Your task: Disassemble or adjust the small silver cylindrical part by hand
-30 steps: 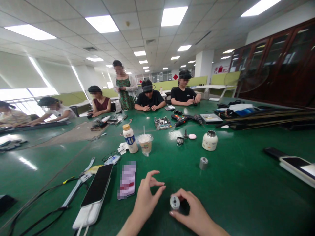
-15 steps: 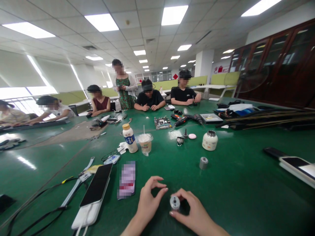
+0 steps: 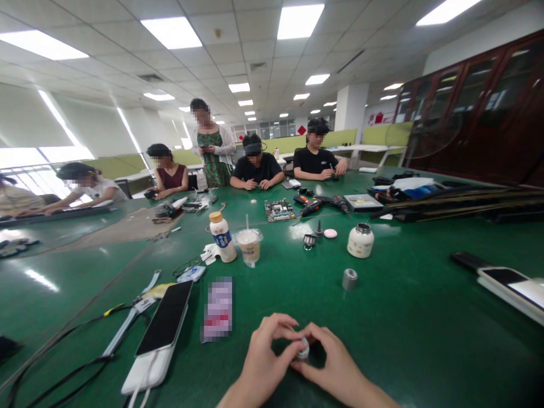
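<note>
A small silver metal cylinder (image 3: 303, 350) is between my two hands at the near edge of the view, mostly covered by fingers. My right hand (image 3: 335, 357) grips it from the right, thumb in front and index finger behind. From the left, my left hand (image 3: 270, 351) has its thumb and fingertips closed on the upper part of the same cylinder. A second, similar metal cylinder (image 3: 349, 279) stands upright on the green table (image 3: 399, 317), beyond my right hand and apart from it.
Left of my hands lie a purple phone (image 3: 217, 310) and a black-screened phone (image 3: 165, 317) on a white power bank (image 3: 149, 368). Farther off stand a bottle (image 3: 222, 238), a cup (image 3: 249, 246) and a cream jar (image 3: 360, 241). A circuit board (image 3: 279, 210) and power drill (image 3: 325, 205) lie beyond; several people are around the table.
My left hand has moved right and closed its thumb and fingertips on the cylinder. My right hand still holds it, in nearly the same place.
</note>
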`<move>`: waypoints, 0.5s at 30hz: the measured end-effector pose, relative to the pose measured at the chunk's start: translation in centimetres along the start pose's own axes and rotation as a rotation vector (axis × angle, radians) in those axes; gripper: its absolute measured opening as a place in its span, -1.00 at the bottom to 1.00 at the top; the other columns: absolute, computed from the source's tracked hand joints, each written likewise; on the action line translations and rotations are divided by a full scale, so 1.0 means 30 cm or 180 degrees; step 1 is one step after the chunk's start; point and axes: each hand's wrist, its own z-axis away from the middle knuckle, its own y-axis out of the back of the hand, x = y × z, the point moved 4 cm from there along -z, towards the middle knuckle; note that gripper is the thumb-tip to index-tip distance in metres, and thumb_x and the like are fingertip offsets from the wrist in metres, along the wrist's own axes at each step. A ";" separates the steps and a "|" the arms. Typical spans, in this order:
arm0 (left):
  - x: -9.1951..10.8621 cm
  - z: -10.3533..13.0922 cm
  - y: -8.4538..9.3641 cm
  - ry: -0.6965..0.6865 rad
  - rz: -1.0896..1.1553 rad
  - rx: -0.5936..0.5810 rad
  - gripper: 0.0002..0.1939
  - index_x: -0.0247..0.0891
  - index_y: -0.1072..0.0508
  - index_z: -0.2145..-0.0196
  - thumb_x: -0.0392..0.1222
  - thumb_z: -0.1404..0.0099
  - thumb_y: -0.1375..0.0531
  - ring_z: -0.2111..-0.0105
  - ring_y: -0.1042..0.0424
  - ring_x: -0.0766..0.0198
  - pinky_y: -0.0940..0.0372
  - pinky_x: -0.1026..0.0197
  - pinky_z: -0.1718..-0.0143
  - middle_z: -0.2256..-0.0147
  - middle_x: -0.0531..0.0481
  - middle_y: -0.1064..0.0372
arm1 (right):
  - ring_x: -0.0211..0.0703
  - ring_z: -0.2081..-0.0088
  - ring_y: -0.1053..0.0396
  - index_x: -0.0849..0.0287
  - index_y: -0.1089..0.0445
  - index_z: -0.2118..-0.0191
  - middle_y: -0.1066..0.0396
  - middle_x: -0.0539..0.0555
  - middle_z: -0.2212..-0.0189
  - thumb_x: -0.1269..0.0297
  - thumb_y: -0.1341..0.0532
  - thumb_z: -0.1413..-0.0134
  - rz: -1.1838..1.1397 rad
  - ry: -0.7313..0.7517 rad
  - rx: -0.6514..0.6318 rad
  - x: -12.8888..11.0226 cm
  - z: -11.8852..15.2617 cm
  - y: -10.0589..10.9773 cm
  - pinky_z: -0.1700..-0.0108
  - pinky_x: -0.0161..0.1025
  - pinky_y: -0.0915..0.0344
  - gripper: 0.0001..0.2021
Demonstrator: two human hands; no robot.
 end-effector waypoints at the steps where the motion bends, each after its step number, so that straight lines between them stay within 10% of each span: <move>1: 0.005 0.001 0.002 -0.0048 -0.0090 -0.0034 -0.67 -0.12 -0.43 0.21 -0.41 -0.11 -0.37 0.22 -0.55 0.18 -0.33 0.19 0.11 0.33 0.10 -0.58 | -0.09 0.21 -0.40 0.06 -0.40 0.24 -0.49 -0.04 0.30 0.32 -0.36 0.06 -0.0004 0.0018 0.0002 0.000 0.000 0.000 0.14 -0.24 -0.27 -0.78; 8: 0.063 0.014 0.008 -0.0537 -0.0406 -0.0328 -0.60 -0.12 -0.42 0.05 -0.44 -0.17 -0.20 0.03 -0.40 0.09 -0.29 0.06 -0.01 0.07 -0.06 -0.46 | -0.08 0.21 -0.41 0.10 -0.40 0.24 -0.49 0.00 0.29 0.39 -0.32 0.10 0.0068 0.0031 0.0091 0.019 -0.002 -0.003 0.14 -0.23 -0.28 -0.77; 15: 0.033 0.004 0.005 -0.0292 -0.0777 -0.0080 -0.67 -0.14 -0.43 0.12 -0.36 -0.14 -0.29 0.19 -0.43 0.06 -0.28 0.03 0.13 0.31 -0.02 -0.53 | -0.08 0.21 -0.41 0.06 -0.41 0.25 -0.50 -0.03 0.29 0.34 -0.33 0.06 0.0023 0.0061 0.0026 -0.002 -0.002 0.005 0.15 -0.24 -0.27 -0.80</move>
